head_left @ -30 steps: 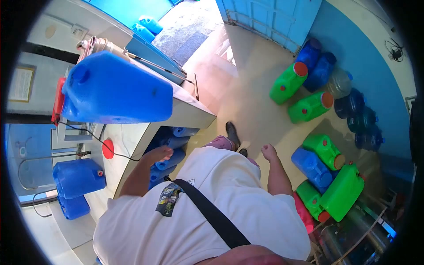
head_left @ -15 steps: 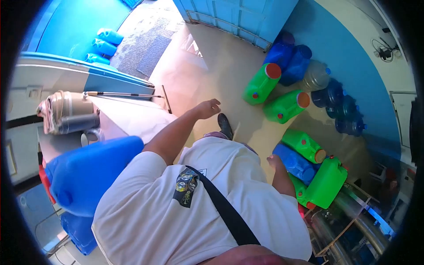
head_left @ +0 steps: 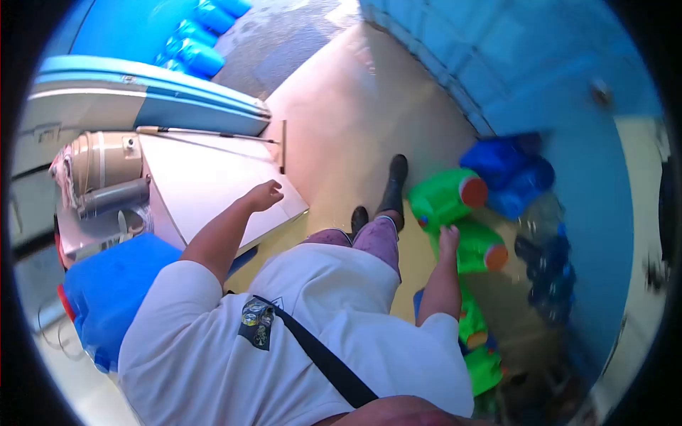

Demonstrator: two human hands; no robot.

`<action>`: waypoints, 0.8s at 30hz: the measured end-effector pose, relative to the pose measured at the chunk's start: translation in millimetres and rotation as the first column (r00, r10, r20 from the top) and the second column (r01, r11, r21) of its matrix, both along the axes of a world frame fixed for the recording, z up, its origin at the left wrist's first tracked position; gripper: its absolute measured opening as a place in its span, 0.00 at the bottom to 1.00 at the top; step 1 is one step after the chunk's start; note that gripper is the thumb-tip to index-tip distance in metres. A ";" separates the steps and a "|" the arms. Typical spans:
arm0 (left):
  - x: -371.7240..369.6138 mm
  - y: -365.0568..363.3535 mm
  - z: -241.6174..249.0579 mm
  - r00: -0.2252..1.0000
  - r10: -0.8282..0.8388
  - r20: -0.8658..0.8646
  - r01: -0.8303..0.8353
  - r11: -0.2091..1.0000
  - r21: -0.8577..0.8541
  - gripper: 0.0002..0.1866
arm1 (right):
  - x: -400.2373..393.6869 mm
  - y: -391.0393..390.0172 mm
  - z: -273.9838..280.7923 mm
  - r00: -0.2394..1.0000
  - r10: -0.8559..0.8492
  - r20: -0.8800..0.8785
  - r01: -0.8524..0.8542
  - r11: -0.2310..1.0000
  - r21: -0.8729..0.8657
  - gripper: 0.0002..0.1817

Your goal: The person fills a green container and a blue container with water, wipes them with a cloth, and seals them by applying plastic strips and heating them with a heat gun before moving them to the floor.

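My left hand [head_left: 266,196] hangs over the white tabletop [head_left: 206,184], fingers loosely curled and apart, holding nothing. On the other side, my right hand [head_left: 449,236] is in front of the green jugs; its fingers are small and blurred, so their pose is unclear. The nearest jug [head_left: 444,199] is green with an orange-red lid, and a second green jug [head_left: 472,247] lies just below it. Whether my right hand touches either jug cannot be made out.
Blue jugs [head_left: 508,174] and dark clear bottles [head_left: 547,273] line the blue wall. A large blue container [head_left: 117,291] is at the left. A squeegee [head_left: 283,145] leans by the white tabletop. Blue barrels [head_left: 195,53] stand outside the doorway beside a blue door [head_left: 455,57].
The view has shifted forward toward the doorway. Both boots now show, one further ahead. My right hand has come from the lower jugs to beside the upper green ones.
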State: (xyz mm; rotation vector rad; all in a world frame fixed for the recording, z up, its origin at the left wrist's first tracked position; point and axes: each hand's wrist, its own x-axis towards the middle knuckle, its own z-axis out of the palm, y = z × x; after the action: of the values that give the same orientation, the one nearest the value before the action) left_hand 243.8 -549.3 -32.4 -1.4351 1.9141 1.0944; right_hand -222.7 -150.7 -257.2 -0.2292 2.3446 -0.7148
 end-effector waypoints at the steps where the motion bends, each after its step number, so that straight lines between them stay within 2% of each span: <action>1: 6.3 -6.3 3.5 0.994 -0.007 0.111 0.001 0.998 0.059 0.27 | -15.9 1.7 -56.8 0.993 -0.024 -0.113 0.017 0.998 -0.063 0.26; 2: 9.8 -14.4 5.6 0.987 0.012 0.158 -0.019 0.999 0.046 0.27 | -28.5 -11.9 -76.3 0.965 -0.227 0.134 0.241 0.966 -0.098 0.23; 3: 13.1 -18.8 7.6 0.978 0.020 0.209 -0.029 0.999 0.043 0.28 | -36.7 -25.0 -86.4 0.831 -0.410 0.375 0.459 0.887 -0.047 0.21; 5: 14.7 -31.7 8.9 0.958 0.094 0.272 -0.112 0.992 0.051 0.28 | -37.6 -69.0 -75.7 0.657 -0.521 0.545 0.693 0.702 -0.164 0.18; 7: 19.2 -45.9 2.4 0.943 0.128 0.306 -0.152 0.987 0.058 0.28 | -44.2 -83.0 -87.2 0.627 -0.537 0.565 0.682 0.728 -0.064 0.18; 8: 22.1 -51.7 3.6 0.940 0.216 0.266 -0.250 0.963 0.102 0.27 | -42.6 -82.7 -85.7 0.613 -0.558 0.559 0.665 0.746 0.015 0.17; 11: 7.5 -74.9 3.2 0.930 0.205 0.304 -0.247 0.963 0.105 0.27 | -45.6 -104.8 -61.3 0.655 -0.538 0.531 0.635 0.772 -0.001 0.18; 12: -3.0 -86.7 6.7 0.940 0.145 0.309 -0.188 0.976 0.113 0.27 | -59.5 -116.6 -56.9 0.673 -0.515 0.530 0.609 0.793 -0.002 0.18; 14: -17.7 -111.5 15.4 0.943 0.254 0.216 -0.289 0.945 0.153 0.26 | -70.7 -136.9 -52.4 0.752 -0.472 0.460 0.413 0.881 0.229 0.14; 15: -23.4 -125.8 19.4 0.939 0.303 0.164 -0.329 0.931 0.159 0.26 | -78.3 -144.9 -53.9 0.758 -0.464 0.458 0.409 0.886 0.220 0.14; 16: -28.1 -139.9 22.9 0.937 0.313 0.153 -0.335 0.929 0.158 0.26 | -92.0 -147.5 -60.6 0.790 -0.361 0.496 0.268 0.930 0.251 0.15; 17: -32.6 -153.6 26.0 0.923 0.358 0.139 -0.375 0.919 0.122 0.26 | -107.8 -145.4 -72.3 0.807 -0.255 0.533 0.120 0.954 0.275 0.15; 18: -36.7 -168.6 30.2 0.908 0.401 0.125 -0.413 0.907 0.088 0.26 | -127.8 -107.0 -122.7 0.816 -0.246 0.523 0.116 0.956 0.269 0.15; 19: -40.0 -182.8 35.9 0.907 0.407 0.113 -0.417 0.904 0.094 0.26 | -135.5 -78.8 -162.1 0.858 0.134 0.496 -0.257 0.948 0.189 0.17; 20: -45.1 -197.4 44.0 0.886 0.448 0.124 -0.460 0.883 0.097 0.26 | -123.3 -83.1 -170.8 0.749 0.497 0.438 -0.602 0.787 0.136 0.20; 21: -48.1 -210.3 48.1 0.862 0.491 0.130 -0.503 0.859 0.096 0.26 | -124.1 -138.8 -110.5 0.752 0.507 0.422 -0.608 0.781 0.144 0.20; 22: -40.3 -219.3 43.1 0.876 0.472 0.098 -0.479 0.876 0.057 0.26 | -111.4 -206.3 -16.5 0.838 0.129 0.531 -0.365 0.855 0.369 0.26; 24: -26.7 -238.8 35.9 0.883 0.466 0.049 -0.468 0.882 0.044 0.26 | -106.4 -254.6 15.9 0.813 0.356 0.460 -0.571 0.643 0.511 0.25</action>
State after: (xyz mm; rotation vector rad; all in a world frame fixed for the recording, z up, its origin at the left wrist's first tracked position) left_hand 217.1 -788.1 3.5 -1.9325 1.5300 1.3045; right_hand -329.1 -405.3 -241.3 -0.3718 1.9372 0.3030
